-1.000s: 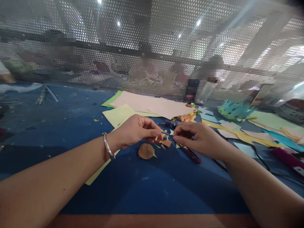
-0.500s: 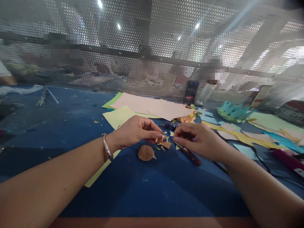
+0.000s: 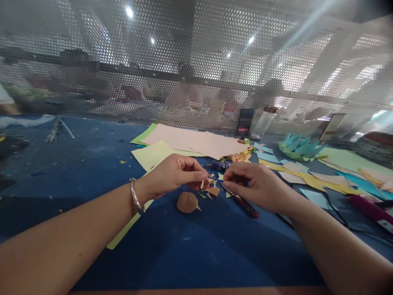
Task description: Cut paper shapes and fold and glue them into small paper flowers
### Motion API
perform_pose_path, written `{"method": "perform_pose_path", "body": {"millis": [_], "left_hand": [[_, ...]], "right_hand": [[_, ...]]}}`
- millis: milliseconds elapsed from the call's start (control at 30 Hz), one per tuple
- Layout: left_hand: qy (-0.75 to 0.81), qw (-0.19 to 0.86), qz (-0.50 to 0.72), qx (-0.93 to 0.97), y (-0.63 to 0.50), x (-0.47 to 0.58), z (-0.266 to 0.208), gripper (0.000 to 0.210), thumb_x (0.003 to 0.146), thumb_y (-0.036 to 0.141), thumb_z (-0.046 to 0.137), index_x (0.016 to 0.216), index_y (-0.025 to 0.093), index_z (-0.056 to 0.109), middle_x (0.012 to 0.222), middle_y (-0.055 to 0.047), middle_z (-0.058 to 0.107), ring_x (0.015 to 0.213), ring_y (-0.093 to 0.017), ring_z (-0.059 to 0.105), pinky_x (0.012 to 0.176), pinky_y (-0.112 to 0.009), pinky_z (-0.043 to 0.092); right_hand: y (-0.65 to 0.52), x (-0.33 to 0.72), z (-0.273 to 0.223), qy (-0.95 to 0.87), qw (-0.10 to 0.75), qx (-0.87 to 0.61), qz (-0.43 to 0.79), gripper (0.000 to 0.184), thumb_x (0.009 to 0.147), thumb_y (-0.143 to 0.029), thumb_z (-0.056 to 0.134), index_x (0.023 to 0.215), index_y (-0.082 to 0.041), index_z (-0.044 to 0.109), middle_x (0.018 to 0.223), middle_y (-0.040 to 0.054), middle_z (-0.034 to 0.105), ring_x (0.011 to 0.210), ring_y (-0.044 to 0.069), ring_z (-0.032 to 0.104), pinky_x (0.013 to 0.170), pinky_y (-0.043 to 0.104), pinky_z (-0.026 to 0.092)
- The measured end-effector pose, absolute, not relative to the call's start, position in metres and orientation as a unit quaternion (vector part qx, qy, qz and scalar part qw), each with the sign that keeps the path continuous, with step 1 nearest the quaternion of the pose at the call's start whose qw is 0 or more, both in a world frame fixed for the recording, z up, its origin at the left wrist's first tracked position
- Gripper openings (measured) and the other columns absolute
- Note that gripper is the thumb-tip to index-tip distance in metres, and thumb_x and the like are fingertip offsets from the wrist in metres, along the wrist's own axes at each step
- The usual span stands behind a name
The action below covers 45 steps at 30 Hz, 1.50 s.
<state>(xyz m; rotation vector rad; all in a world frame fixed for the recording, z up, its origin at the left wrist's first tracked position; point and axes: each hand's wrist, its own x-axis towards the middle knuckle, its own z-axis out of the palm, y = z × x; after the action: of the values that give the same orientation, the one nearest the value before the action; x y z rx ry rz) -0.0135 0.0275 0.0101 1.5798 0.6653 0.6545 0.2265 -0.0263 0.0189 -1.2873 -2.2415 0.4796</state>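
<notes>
My left hand (image 3: 181,174), a silver bangle on its wrist, is closed in a pinch. A narrow pale yellow paper strip (image 3: 202,184) hangs from its fingertips. Between the two hands runs a thin blue stick (image 3: 216,178), whose left end meets the left fingertips. My right hand (image 3: 254,182) is closed on the other end of this stick. Below the left fingers lies a round brown disc (image 3: 187,202) on the blue table. Small paper scraps (image 3: 213,191) are scattered under the hands. Dark red-handled scissors (image 3: 247,207) rest under the right hand, partly hidden by it.
Pale pink paper sheets (image 3: 187,139) and a light yellow sheet (image 3: 152,153) lie beyond my hands. To the right are yellow strips (image 3: 313,180), a teal paper flower (image 3: 301,146) and a magenta tool (image 3: 370,211) with a black cord. A perforated metal screen (image 3: 153,94) borders the back.
The whole view has shifted slightly downward in the picture. Both hands keep nearly the same pose around the blue stick; the yellow strip shows more plainly under the left fingertips.
</notes>
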Motion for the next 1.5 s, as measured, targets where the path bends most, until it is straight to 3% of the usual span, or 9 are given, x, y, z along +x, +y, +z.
{"method": "perform_pose_path", "body": {"millis": [200,467,833,1500], "left_hand": [[0.295,0.609,0.274,0.684,0.027,-0.013,0.011,0.019,0.086,0.03,0.072,0.082,0.011,0.072,0.081,-0.007,0.075,0.071,-0.01,0.067,0.07,-0.021,0.055],[0.289,0.625,0.264,0.676,0.031,-0.015,0.007,0.011,0.081,0.019,0.075,0.088,0.01,0.073,0.082,-0.007,0.076,0.073,-0.011,0.068,0.072,-0.023,0.055],[0.315,0.612,0.273,0.672,0.034,-0.013,0.002,0.018,0.073,0.014,0.081,0.088,0.011,0.073,0.083,-0.007,0.076,0.079,-0.014,0.072,0.079,-0.027,0.057],[0.325,0.61,0.298,0.659,0.031,-0.011,-0.003,0.02,0.066,0.007,0.083,0.081,0.011,0.071,0.079,-0.004,0.074,0.075,-0.013,0.072,0.077,-0.028,0.057]], "right_hand": [[-0.026,0.225,0.018,-0.828,0.256,-0.468,0.175,0.008,0.089,-0.023,0.061,0.083,-0.019,0.063,0.069,-0.002,0.057,0.059,0.01,0.051,0.053,0.022,0.04],[-0.026,0.226,0.015,-0.824,0.234,-0.477,0.195,0.007,0.089,-0.025,0.061,0.086,-0.02,0.063,0.071,-0.0001,0.062,0.061,0.011,0.056,0.056,0.023,0.043],[-0.025,0.225,0.017,-0.82,0.213,-0.487,0.213,0.017,0.09,-0.034,0.062,0.08,-0.02,0.064,0.068,0.0007,0.064,0.06,0.013,0.058,0.054,0.025,0.04],[-0.022,0.225,0.01,-0.816,0.209,-0.492,0.22,0.017,0.09,-0.034,0.062,0.081,-0.019,0.065,0.067,-0.0011,0.06,0.057,0.011,0.053,0.053,0.024,0.038]]}}
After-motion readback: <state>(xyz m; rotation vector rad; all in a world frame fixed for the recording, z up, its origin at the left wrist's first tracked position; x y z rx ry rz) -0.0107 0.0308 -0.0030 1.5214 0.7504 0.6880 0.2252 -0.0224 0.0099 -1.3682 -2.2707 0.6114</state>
